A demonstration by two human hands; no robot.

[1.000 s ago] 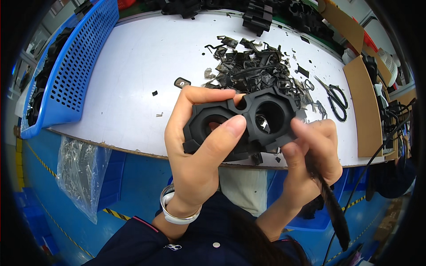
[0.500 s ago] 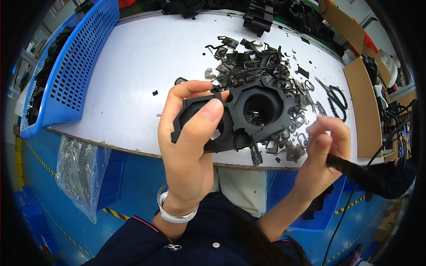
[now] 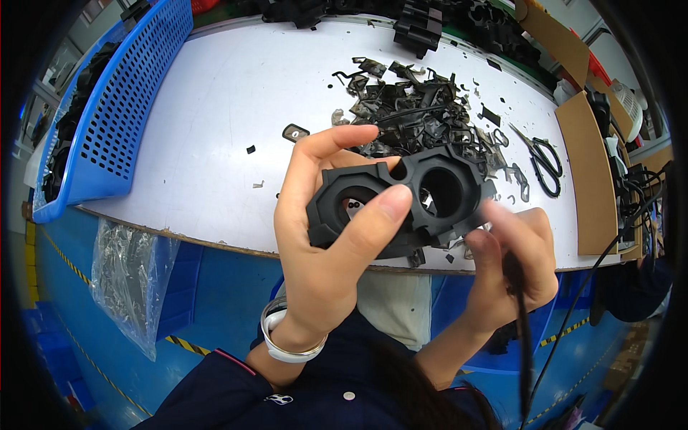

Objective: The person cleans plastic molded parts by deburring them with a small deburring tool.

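Observation:
My left hand (image 3: 326,244) grips a black plastic part (image 3: 401,201) with two round openings, thumb across its front and fingers curled over its top edge. I hold it up over the near edge of the white table (image 3: 215,107). My right hand (image 3: 512,269) is closed around a thin dark tool (image 3: 522,322) with a black cable trailing down. Its tip meets the lower right edge of the part.
A heap of black plastic scraps (image 3: 416,115) lies on the table behind the part, with black scissors (image 3: 541,158) to its right. A blue perforated basket (image 3: 115,115) stands at the left. Brown cardboard (image 3: 591,172) lies at the right; a clear bag (image 3: 129,279) hangs below the table edge.
My left hand has turned the part back to face me. My right hand has come up from the lower right and brought the tool against the part's lower right edge.

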